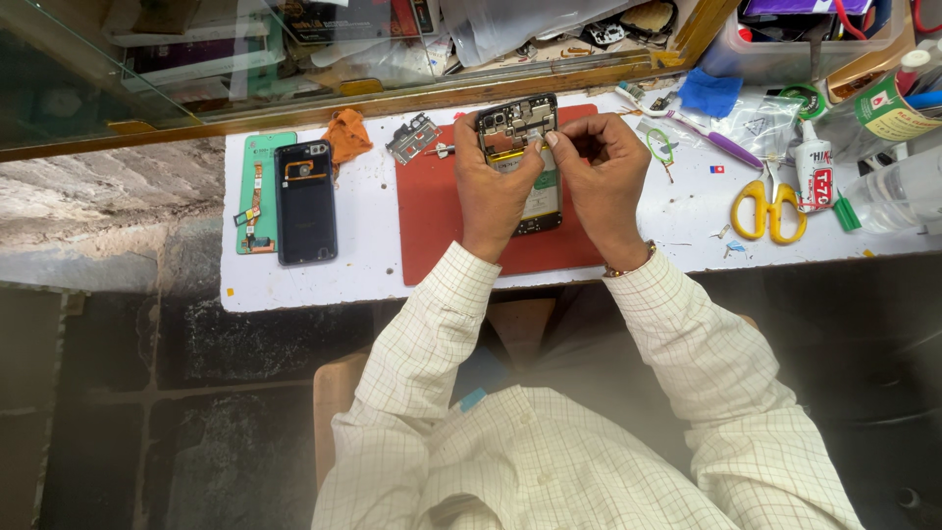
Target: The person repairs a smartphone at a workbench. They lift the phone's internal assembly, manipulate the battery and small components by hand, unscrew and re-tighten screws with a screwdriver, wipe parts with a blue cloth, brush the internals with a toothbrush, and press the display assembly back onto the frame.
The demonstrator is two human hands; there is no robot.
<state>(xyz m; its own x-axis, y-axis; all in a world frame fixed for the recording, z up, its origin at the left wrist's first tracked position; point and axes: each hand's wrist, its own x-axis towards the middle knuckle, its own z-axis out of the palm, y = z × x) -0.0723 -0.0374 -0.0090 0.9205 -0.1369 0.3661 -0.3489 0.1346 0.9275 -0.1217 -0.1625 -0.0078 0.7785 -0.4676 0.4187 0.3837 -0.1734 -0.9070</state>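
White worktop point(294, 280): long, narrow, running left to right below a wooden ledge. Red work mat point(432, 216): rectangular, lying at the middle of the worktop. Opened smartphone point(520, 147): back removed, circuit board and green internals exposed, held upright over the red mat between both hands. Left hand point(491, 191): closed around the phone's left edge, thumb across its lower body. Right hand point(603, 177): fingers curled narrowly, fingertips pinched at the phone's upper right edge; whether a small part or tool sits between them cannot be told. Dark phone back cover point(305, 201): flat on the worktop left of the mat, camera ring uppermost. Green display panel point(257, 191): partly under the back cover, ribbon cable showing on its left side. Yellow-handled scissors point(768, 208): flat, well right of the hands. Orange cloth point(346, 135): crumpled, above the back cover. White glue tube point(813, 172): red label, beside the scissors. Purple-handled toothbrush point(687, 123): lying diagonally right of the phone. Small metal shield plate point(413, 138): at the mat's upper left corner.
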